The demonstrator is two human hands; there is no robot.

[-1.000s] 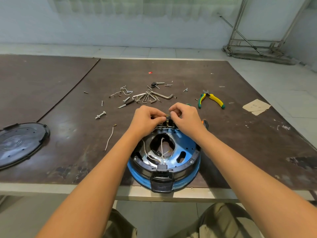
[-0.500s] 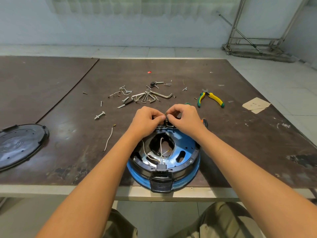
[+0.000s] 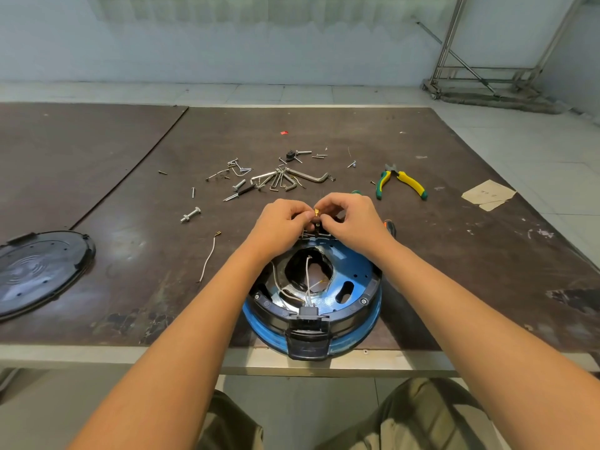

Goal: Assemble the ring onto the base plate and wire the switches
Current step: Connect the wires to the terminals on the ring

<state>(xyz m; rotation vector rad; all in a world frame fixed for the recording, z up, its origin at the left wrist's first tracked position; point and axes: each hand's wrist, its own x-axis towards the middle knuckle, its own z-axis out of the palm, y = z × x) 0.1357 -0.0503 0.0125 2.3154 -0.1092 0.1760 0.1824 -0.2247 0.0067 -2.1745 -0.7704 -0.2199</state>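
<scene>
A blue base plate [image 3: 355, 272] with a black ring [image 3: 344, 315] on it lies at the table's near edge. White wires [image 3: 307, 280] run through its central hole. At the ring's far side sits a switch [image 3: 316, 231], partly hidden by fingers. My left hand [image 3: 281, 224] and my right hand [image 3: 354, 219] meet above it. Both pinch a small brass wire terminal [image 3: 316, 212] between their fingertips. A black latch [image 3: 308, 339] is on the ring's near side.
Hex keys [image 3: 289, 180], loose bolts and screws [image 3: 191, 215] lie beyond the hands. Yellow-green pliers [image 3: 402, 183] sit to the right, a loose white wire [image 3: 207, 258] to the left. A black round cover [image 3: 39, 271] rests at the far left. A paper scrap [image 3: 488, 194] lies right.
Both hands have lifted slightly off the switch, and the brass terminal now shows between the fingertips. The base plate has stayed in place.
</scene>
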